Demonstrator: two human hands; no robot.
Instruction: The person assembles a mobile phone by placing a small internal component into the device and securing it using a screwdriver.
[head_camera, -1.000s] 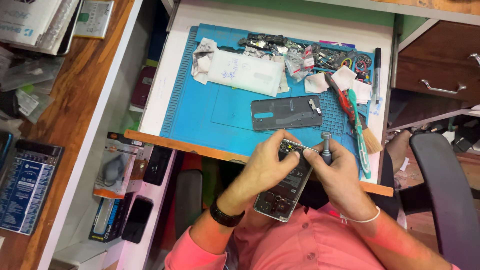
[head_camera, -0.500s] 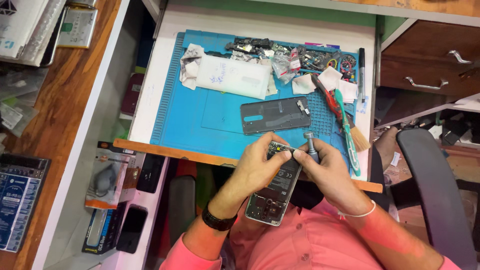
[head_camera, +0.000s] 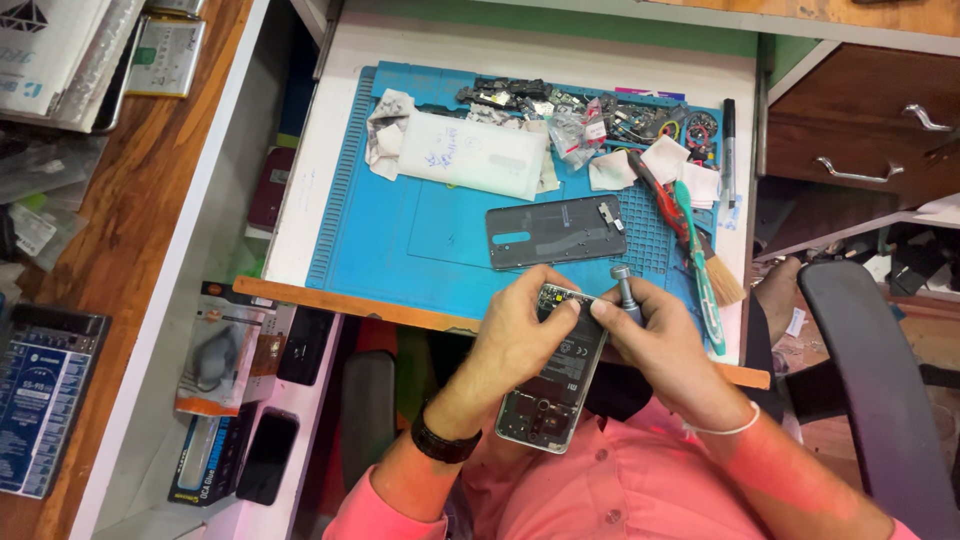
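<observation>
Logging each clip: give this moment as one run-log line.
left hand: holds opened phone | right hand: grips screwdriver at phone's top | back cover: on blue mat

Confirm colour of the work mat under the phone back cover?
Blue, with a ridged border; the work mat shows plainly in the head view.

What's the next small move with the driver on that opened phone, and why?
Probably turn the grey metal screwdriver in place: the right hand holds it near the top edge of the opened black phone, which the left hand steadies. Its dark back cover already lies on the blue mat.
</observation>
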